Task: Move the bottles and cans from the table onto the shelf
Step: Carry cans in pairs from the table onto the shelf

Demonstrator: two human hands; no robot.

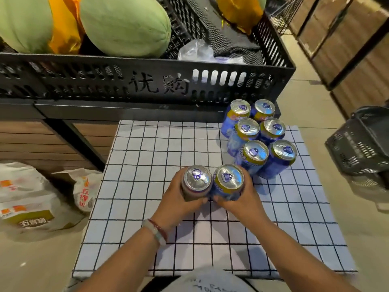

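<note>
Bare table (pixel 147 157) left; six-can cluster (pixel 259 135) crowding right.

The premises are identified as a shop, most likely a grocery. Large green melons (pixel 124 26) are displayed in black plastic crates (pixel 147 81) on wood-panelled stands (pixel 42 140). Stacked cartons (pixel 345 39), a shopping basket (pixel 362 140) and printed sacks (pixel 27 199) are noted on the floor.

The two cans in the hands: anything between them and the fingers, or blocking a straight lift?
Nothing visible. The left hand wraps the brown can, the right hand the blue can, skin on metal. The six-can cluster stands beside, clear above.
</note>
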